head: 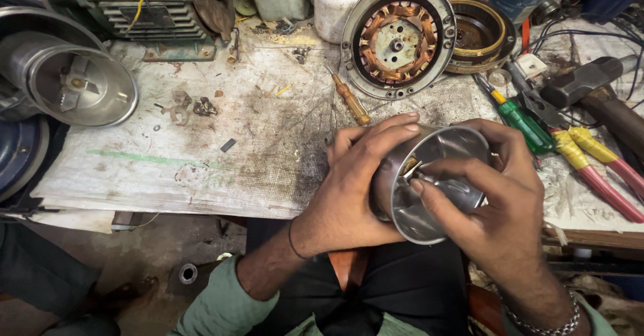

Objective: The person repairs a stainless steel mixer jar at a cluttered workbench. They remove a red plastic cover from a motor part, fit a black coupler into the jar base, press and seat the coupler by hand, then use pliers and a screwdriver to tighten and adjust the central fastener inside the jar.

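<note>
Seated at a cluttered workbench (201, 155) covered with a stained woven sheet, with a round motor stator (398, 39) of copper windings propped at the back, a second steel jar (74, 81) lying on its side at far left, and screwdrivers and red-handled pliers (604, 168) scattered to the right. Held above the lap, just off the bench's near edge: a shiny steel mixer jar (429, 182), tilted so its open mouth faces up and toward the camera — long axis running from lower right up to the far left. Left hand (355, 188) wrapped around the jar's outer wall, fingers clenched over the rim, steadying it. Right hand (503, 202) cupping the opposite side, index finger reaching down inside the mouth toward the small blade hub (412, 168) at the bottom — fingertip just beside it, contact not clear to tell. Both hands equally close, the right one the one inside.
</note>
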Demonstrator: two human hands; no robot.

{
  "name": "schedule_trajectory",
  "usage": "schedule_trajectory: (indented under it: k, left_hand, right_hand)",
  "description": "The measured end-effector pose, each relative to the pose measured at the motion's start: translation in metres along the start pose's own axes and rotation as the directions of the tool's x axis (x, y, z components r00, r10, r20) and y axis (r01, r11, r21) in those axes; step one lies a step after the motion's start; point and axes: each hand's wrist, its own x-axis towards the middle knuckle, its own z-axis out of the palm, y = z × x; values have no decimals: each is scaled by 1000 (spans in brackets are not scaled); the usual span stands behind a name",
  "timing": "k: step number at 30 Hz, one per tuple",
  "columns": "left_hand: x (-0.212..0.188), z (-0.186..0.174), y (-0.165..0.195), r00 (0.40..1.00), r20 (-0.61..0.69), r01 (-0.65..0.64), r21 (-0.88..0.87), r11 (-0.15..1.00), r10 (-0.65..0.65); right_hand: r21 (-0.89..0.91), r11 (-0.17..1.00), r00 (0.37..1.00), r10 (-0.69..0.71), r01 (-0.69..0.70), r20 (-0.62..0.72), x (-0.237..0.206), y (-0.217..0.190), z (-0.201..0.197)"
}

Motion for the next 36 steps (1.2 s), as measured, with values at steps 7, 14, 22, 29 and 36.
schedule_trajectory:
  k: [7,14,22,29,36]
  left_hand:
    - [-1,0,-3,1000,5,-3,-19,1000,4]
    - [-4,0,-1,1000,0,7,-9,1000,-7]
    - [-3,0,0,1000,4,25,5,1000,-25]
    - [-3,1,-1,998,17,58,-3,998,-58]
    - [-2,2,-1,998,12,69,-3,998,-69]
  right_hand:
    - [58,998,1000,-10,10,2,-1,-3,0]
    - [80,997,1000,16,-14,-23,-5,-3,2]
    - [96,995,1000,5,-3,-21,-4,-1,1]
    - [66,998,1000,1,1,-21,-6,1,2]
    - [59,998,1000,6,-6,-7,-5,4,4]
